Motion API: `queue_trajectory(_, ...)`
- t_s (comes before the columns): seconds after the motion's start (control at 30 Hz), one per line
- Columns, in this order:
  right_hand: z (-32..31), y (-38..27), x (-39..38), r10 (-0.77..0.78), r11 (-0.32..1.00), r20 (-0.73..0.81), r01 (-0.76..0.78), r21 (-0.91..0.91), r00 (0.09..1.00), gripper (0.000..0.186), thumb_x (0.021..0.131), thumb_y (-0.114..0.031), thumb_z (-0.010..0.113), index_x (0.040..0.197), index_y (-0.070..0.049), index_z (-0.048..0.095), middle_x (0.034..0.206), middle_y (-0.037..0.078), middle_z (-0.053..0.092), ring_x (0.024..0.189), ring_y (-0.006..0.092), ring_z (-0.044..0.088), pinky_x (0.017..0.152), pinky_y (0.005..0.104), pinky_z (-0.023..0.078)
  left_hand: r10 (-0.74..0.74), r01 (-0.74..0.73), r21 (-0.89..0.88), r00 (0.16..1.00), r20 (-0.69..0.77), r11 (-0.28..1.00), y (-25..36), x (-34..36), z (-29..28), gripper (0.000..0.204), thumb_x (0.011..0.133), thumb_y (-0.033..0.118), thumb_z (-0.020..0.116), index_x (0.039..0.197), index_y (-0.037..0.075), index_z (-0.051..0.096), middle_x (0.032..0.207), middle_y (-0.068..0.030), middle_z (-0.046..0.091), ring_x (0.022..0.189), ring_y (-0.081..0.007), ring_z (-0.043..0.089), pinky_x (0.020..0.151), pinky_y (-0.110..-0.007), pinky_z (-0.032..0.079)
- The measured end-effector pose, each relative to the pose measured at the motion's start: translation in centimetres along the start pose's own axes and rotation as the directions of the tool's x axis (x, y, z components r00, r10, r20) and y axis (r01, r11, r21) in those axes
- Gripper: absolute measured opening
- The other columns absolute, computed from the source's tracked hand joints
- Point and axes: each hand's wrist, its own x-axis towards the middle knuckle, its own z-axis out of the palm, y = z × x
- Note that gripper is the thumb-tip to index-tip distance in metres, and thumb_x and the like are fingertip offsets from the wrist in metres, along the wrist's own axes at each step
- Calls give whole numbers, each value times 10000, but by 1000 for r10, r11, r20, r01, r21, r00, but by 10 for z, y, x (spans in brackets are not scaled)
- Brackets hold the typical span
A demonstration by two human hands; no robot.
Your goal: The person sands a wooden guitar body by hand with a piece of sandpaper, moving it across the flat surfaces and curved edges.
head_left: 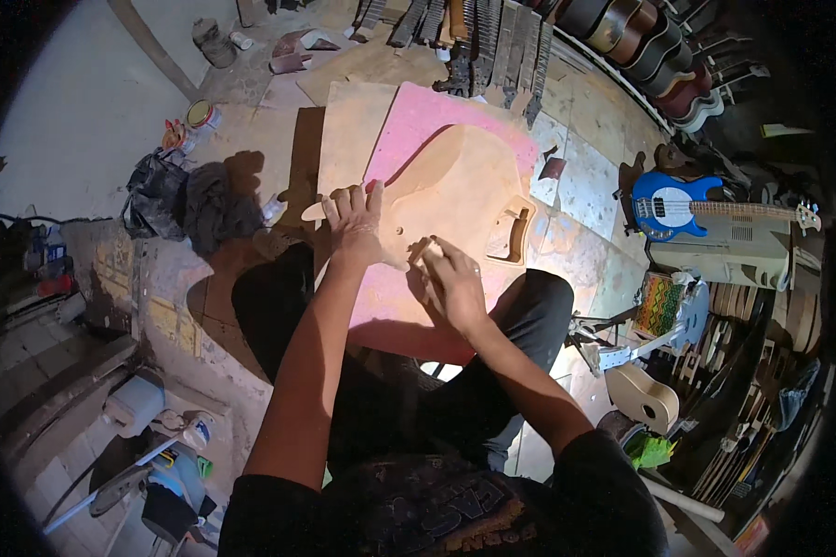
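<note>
An unfinished electric guitar body (460, 172), peach-coloured and with a cut-out cavity near its right edge, lies on a pink-topped board in front of me. My left hand (353, 223) is over its left horn, fingers bent over the wood and gripping it, with the horn's tip sticking out beyond. Closed around a small pale block (425, 251), my right hand (457, 283) presses it against the near edge of the body. The block looks like a sanding block, though the fingers cover most of it. A small round hole shows in the wood between my hands.
Several guitar necks (492, 46) lie at the far side. Guitar bodies (636, 42) hang in a row at the far right. A blue bass guitar (673, 206) rests at the right, above an acoustic guitar body (641, 397). Dark bags (158, 195) and a tin (201, 114) sit at the left.
</note>
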Motion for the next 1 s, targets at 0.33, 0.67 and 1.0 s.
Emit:
queue_trajectory(0.33, -22, 26, 57, 634, 636, -94, -448, 628, 768, 385, 986, -275, 690, 1134, 80, 720, 788, 118, 673, 737, 180, 639, 723, 368, 530, 21, -22, -18, 1000, -10, 1000, -6, -4, 2, 1671, 365, 662, 1010, 1690, 78, 177, 1564, -221, 366, 1493, -428, 276, 1239, -713, 91)
queue_trajectory(0.67, -15, 112, 78, 256, 961, -446, -274, 24, 858, 277, 894, -106, 723, 1164, -47, 710, 1086, 227, 666, 988, 437, 642, 830, 534, 506, 43, -42, -29, 999, 34, 999, 13, 5, -4, 1677, 345, 640, 1019, 1689, 83, 185, 1587, -229, 359, 1520, -440, 258, 1252, -706, 88)
queue_trajectory(1.0, -25, 82, 126, 65, 979, -385, -134, -156, 921, 334, 973, -202, 711, 1288, -91, 702, 1204, 278, 676, 1094, 449, 635, 919, 526, 506, 18, -18, -18, 1000, -8, 1000, 4, 2, 1, 1673, 328, 650, 1014, 1685, 101, 206, 1594, -230, 374, 1531, -447, 267, 1262, -702, 87)
